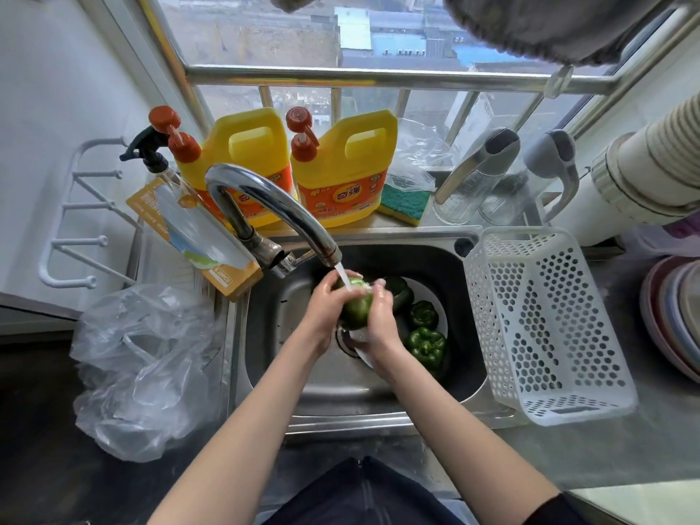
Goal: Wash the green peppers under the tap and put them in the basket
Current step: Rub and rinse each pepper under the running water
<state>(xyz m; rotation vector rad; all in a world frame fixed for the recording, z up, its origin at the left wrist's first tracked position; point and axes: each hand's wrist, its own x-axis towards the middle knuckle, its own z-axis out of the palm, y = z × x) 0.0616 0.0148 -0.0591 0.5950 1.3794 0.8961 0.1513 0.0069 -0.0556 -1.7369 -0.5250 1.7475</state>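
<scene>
Gripping one shiny green pepper under the curved silver tap, your left hand and right hand press its sides.

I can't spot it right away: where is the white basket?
In the head view, the white perforated basket stands on the counter right of the sink, empty, below the glass bottles.

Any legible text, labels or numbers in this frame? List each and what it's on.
"奇强": orange label of the right yellow detergent jug.
"S 20PCS", roughly: end of the orange box left of the tap; small, uncertain.
Left yellow detergent jug: label hidden behind the tap.
Other print on jug and box: too small or blurred.
</scene>
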